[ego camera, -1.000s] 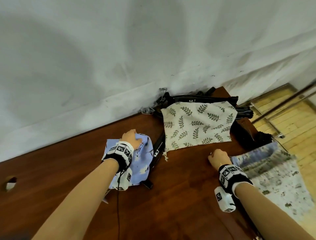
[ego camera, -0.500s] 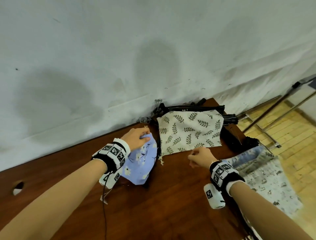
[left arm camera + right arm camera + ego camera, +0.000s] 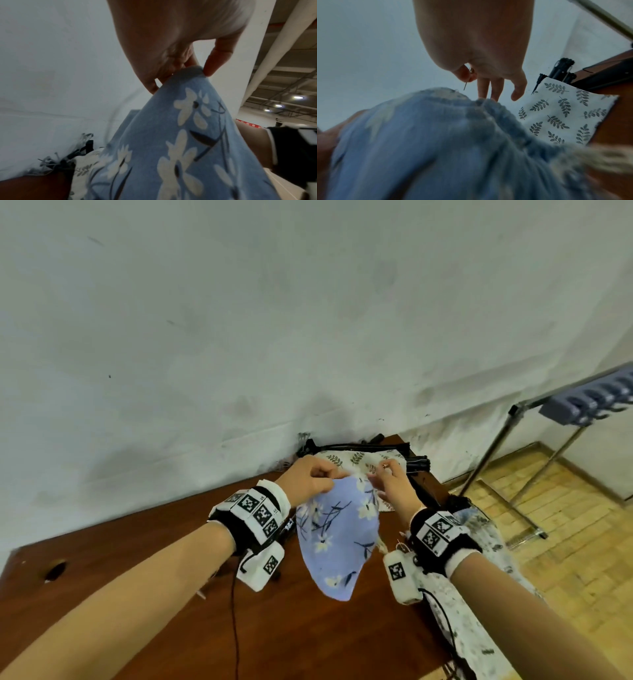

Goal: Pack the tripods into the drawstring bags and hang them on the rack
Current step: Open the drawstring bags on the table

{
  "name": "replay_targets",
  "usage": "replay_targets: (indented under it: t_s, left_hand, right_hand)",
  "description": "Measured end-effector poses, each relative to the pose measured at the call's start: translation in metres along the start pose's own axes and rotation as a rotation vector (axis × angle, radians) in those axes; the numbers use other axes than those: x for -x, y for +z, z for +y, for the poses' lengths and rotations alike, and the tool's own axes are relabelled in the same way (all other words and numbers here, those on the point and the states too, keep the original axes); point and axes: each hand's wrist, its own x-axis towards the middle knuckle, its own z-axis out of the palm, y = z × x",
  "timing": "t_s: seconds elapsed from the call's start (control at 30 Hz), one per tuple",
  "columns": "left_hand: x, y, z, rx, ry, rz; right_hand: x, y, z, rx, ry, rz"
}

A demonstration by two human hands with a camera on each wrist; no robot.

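We hold the blue floral bag (image 3: 337, 537) up by its top edge, both hands at its mouth.

Our left hand (image 3: 308, 479) pinches the bag's rim between thumb and fingertips (image 3: 211, 69), and our right hand (image 3: 390, 487) has its fingertips (image 3: 483, 89) curled onto the same rim just to the right, so the cloth hangs down between our wrists, clear of the wooden table (image 3: 137, 542). Beyond it, at the table's far edge against the wall, the leaf-print bag (image 3: 359, 458) lies flat over the black tripods (image 3: 416, 463), whose legs stick out at its right side. A grey speckled bag (image 3: 479, 542) lies at the table's right edge, under our right forearm. The metal rack (image 3: 507, 446) stands on the floor to the right.
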Motion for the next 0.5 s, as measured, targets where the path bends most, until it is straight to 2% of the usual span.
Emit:
replay_targets:
  t_s: [0.07, 0.13, 0.23, 0.3, 0.37, 0.43, 0.5]
  left_hand:
    - [0.007, 0.016, 0.004, -0.007, 0.030, -0.009]
    - [0.012, 0.026, 0.000, -0.004, 0.017, 0.035]
    - [0.023, 0.034, -0.006, -0.136, -0.085, 0.037]
    - [0.031, 0.034, -0.011, -0.288, -0.249, -0.098]
    - [0.041, 0.041, -0.012, -0.420, -0.403, -0.260]
    - [0.048, 0.061, -0.007, -0.430, -0.434, -0.313]
    - [0.045, 0.081, -0.003, -0.408, -0.377, -0.297]
  right_hand:
    - [0.014, -0.008, 0.002, 0.140, 0.034, -0.117]
    - [0.022, -0.013, 0.012, 0.342, -0.026, -0.203]
    - [0.041, -0.022, 0.014, 0.423, -0.135, -0.166]
    - [0.052, -0.025, 0.006, 0.382, -0.193, -0.126]
    - [0.063, -0.024, 0.001, 0.384, -0.228, -0.149]
    - [0.073, -0.017, 0.001, 0.412, -0.263, -0.183]
    - [0.080, -0.006, 0.005, 0.460, -0.302, -0.183]
